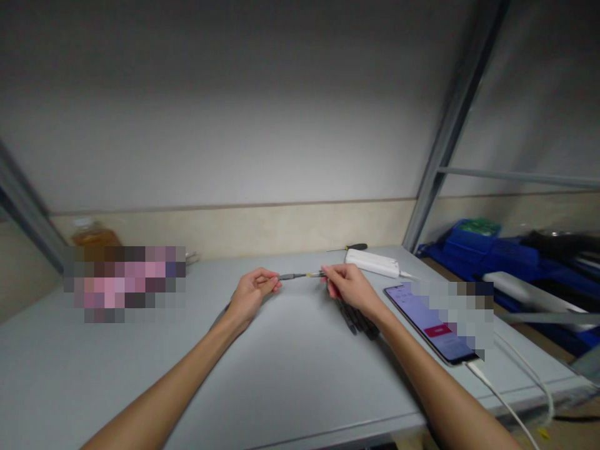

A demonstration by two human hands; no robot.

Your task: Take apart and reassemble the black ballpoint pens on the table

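Observation:
Between my two hands, above the grey tabletop, stretches a thin dark cable-like piece with a thicker grey section near the left and a small yellowish spot near its middle. My left hand pinches its left end between thumb and fingers. On the other side my right hand pinches the slim silvery end. Several black slender pieces lie under and beside my right hand, partly covered by it; their kind cannot be made out. Both fingertips hide the ends of the held piece.
A phone with a white cable plugged in lies right of my right forearm. Behind it are a white power strip and a screwdriver. A bottle of amber liquid stands back left. Blue bins sit beyond the metal post.

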